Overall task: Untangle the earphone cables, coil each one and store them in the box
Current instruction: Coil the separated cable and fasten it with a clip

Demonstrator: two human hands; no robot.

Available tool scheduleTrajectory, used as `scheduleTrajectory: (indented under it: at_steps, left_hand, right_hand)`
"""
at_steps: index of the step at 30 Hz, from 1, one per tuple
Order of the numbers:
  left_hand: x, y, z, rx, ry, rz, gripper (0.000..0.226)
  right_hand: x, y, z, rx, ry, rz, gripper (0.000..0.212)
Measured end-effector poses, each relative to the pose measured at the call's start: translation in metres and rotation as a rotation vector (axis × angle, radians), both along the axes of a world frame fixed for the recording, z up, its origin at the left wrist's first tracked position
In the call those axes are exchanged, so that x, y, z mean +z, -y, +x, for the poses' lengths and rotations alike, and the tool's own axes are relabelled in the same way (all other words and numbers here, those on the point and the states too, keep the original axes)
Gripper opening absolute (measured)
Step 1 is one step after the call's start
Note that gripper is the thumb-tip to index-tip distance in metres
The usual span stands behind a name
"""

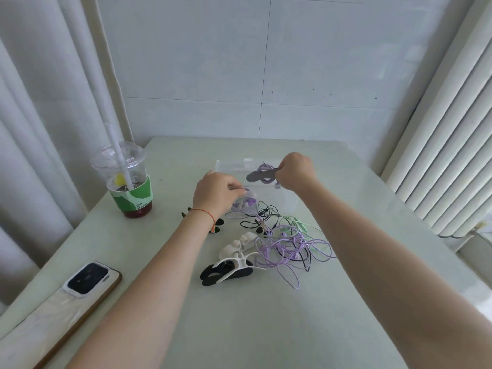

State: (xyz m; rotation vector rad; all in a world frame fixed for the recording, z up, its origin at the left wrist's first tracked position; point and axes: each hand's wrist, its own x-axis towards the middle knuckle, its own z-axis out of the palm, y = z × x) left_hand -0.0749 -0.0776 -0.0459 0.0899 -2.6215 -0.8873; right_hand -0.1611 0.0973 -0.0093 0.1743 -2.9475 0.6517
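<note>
A clear plastic box [286, 202] stands at the middle of the table. My right hand [295, 170] pinches a coiled purple earphone wound on a grey winder [262, 174] just above the box. My left hand [217, 193] grips the box's clear lid edge [239, 188] at the near left side. Another purple coil [243, 205] lies by the box under my left hand. A tangle of purple, black and mint green cables [290, 241] lies on the table in front of the box.
White and black cable winders [231, 265] lie left of the tangle. An iced drink cup with a straw [127, 182] stands at the far left, and a phone [87, 279] lies near the left table edge. Blinds hang at the right.
</note>
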Motion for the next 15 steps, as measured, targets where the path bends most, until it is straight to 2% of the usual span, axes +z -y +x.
scheduleTrajectory:
  at_steps: [6,8,15]
  left_hand:
    - [-0.001,-0.005,0.003,0.029,-0.024,-0.017,0.01]
    - [-0.001,-0.006,0.004,0.033,-0.02,-0.036,0.011]
    - [0.007,-0.026,0.014,0.049,-0.112,-0.154,0.028]
  right_hand:
    - [-0.002,0.0,0.002,0.031,-0.018,0.057,0.006]
    - [0.001,-0.006,0.006,0.043,-0.013,0.048,0.024]
    - [0.023,-0.034,0.046,0.123,-0.098,-0.242,0.016]
